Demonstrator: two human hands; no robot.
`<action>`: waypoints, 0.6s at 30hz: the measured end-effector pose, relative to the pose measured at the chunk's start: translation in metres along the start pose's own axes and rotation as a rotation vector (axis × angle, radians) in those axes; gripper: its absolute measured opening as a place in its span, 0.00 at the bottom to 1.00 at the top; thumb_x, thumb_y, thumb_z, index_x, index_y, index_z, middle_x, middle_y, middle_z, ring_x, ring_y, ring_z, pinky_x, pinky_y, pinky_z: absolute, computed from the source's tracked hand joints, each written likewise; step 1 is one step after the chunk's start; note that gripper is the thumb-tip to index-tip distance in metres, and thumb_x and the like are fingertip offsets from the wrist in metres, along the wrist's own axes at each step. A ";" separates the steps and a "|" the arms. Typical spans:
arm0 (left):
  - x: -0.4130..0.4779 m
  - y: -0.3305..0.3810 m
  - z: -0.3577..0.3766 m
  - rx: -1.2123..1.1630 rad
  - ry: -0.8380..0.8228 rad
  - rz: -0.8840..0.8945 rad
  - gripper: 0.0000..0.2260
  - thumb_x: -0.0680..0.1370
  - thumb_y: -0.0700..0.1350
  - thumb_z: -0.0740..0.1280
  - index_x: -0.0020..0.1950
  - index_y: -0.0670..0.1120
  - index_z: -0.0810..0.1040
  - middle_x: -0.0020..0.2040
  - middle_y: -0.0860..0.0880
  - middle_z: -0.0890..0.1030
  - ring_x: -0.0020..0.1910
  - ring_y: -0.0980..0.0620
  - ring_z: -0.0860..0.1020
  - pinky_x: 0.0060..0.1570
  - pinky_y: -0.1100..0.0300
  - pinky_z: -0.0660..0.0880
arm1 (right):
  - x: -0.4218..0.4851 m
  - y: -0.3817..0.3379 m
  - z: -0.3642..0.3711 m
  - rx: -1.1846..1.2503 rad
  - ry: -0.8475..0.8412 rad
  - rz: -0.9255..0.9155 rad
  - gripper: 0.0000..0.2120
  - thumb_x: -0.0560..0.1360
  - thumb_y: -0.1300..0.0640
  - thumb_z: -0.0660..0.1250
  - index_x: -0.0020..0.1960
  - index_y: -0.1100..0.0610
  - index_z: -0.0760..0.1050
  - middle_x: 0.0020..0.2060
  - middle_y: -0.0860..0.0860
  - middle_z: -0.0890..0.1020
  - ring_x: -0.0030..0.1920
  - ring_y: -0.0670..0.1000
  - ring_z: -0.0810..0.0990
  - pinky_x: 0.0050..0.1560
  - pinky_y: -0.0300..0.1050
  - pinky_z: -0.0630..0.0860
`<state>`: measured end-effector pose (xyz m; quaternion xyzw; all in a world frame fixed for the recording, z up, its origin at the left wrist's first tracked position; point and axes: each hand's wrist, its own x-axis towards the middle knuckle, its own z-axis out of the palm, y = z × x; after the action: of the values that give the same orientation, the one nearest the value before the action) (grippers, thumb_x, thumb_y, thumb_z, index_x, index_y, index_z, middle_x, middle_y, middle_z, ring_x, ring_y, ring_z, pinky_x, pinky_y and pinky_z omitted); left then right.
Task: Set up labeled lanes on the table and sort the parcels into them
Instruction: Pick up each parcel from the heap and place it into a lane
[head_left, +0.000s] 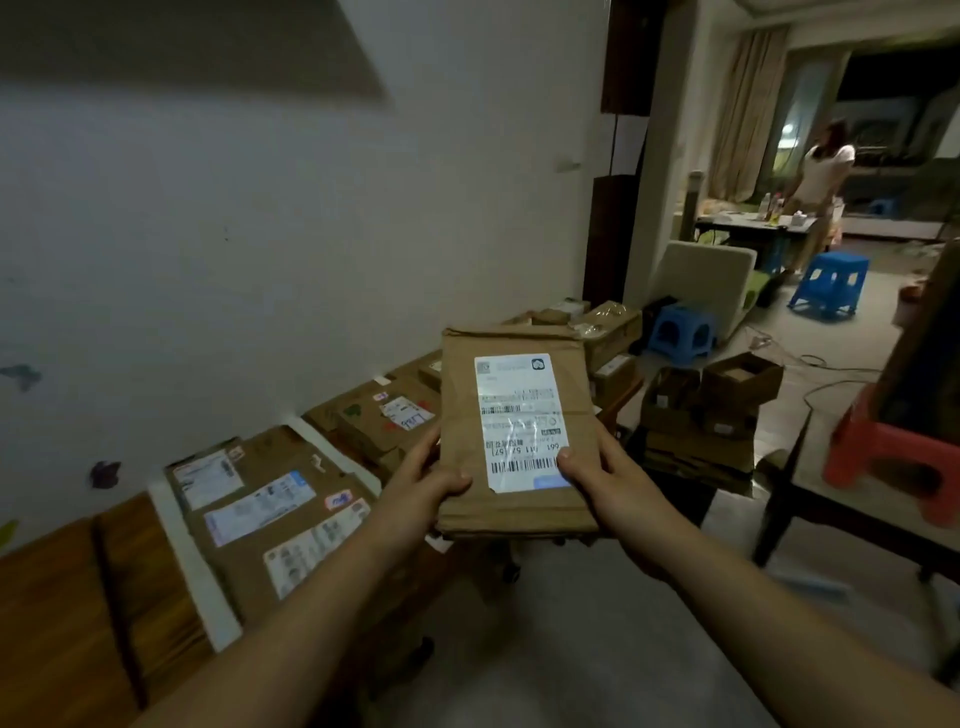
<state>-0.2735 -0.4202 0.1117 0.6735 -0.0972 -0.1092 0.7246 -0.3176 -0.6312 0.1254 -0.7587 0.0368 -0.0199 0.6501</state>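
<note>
I hold a flat brown paper parcel (462, 410) with a white shipping label upright in front of me. My left hand (426, 475) grips its lower left edge, thumb on the front. My right hand (597, 473) grips the lower right edge, thumb on the label's corner. Below and to the left, the wooden table (78, 587) runs along the wall. A large flat brown parcel (270, 499) with several labels lies on it, bordered by white strips (192, 561). Further along lie more brown parcels (374, 415), and a pile of boxes (608, 327) at the far end.
Open cardboard boxes (711, 395) stand on the floor to the right. Blue stools (680, 330), (831, 283) and a red stool (883, 447) stand around. A dark table frame (779, 499) is at my right. A person (823, 176) stands at a far table.
</note>
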 end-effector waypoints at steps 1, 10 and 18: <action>0.018 -0.001 0.000 0.003 0.002 -0.017 0.36 0.62 0.50 0.71 0.70 0.59 0.67 0.62 0.48 0.76 0.57 0.46 0.78 0.50 0.54 0.76 | 0.015 0.001 -0.005 -0.009 -0.001 0.006 0.26 0.77 0.44 0.64 0.70 0.30 0.58 0.59 0.43 0.77 0.56 0.53 0.79 0.53 0.56 0.79; 0.175 0.008 -0.023 -0.030 -0.003 -0.134 0.27 0.62 0.49 0.69 0.60 0.59 0.72 0.62 0.45 0.75 0.58 0.41 0.76 0.54 0.48 0.74 | 0.172 -0.018 -0.032 -0.037 0.029 -0.027 0.38 0.73 0.49 0.70 0.75 0.37 0.52 0.65 0.47 0.74 0.61 0.52 0.77 0.62 0.58 0.74; 0.229 0.027 -0.077 -0.010 -0.047 -0.216 0.33 0.57 0.50 0.73 0.63 0.49 0.76 0.58 0.40 0.80 0.56 0.40 0.79 0.58 0.47 0.74 | 0.290 -0.024 -0.025 -0.006 0.082 0.048 0.23 0.72 0.44 0.69 0.64 0.49 0.70 0.61 0.53 0.77 0.57 0.55 0.78 0.59 0.54 0.74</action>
<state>-0.0319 -0.4110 0.1310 0.6736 -0.0403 -0.2028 0.7096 -0.0298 -0.6755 0.1483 -0.7580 0.0817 -0.0352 0.6462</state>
